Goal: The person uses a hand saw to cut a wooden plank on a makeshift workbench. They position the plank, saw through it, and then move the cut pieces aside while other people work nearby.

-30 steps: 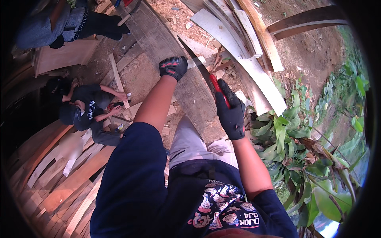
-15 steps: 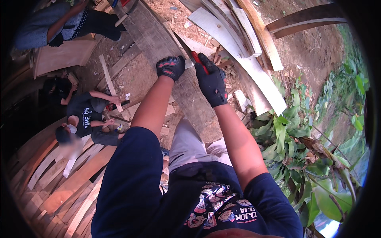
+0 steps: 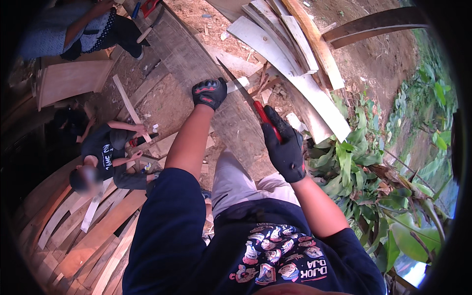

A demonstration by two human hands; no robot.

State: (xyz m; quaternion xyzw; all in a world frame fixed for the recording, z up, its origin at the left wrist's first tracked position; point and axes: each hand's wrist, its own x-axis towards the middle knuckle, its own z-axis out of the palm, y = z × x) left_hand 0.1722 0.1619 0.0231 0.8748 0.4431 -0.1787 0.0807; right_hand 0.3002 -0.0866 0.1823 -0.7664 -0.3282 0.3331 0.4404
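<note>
The left hand, in a black work glove with red trim, is curled into a fist around the left end of a short, pale, flat strip of wood and presses it down on a long, weathered grey-brown wooden plank, the strip's free end jutting out to the right. The right hand, in a matching black glove, is wrapped around the red handle of a handsaw, to the right of the plank. Its thin, dark, tapering blade slants away to the far left and crosses the pale strip just right of the left fist; whether the teeth bite into the wood cannot be told. At the plank's far end lie a red-handled tool and a curved blade with a pale wooden handle. Far right, broad whitish curved boards lie stacked on brown ground, with green leafy plants nearer. To the left, a seated co-worker in a dark shirt has a hand on a long, thin wooden batten, and a pile of brown and pale boards spreads across the near left.
</note>
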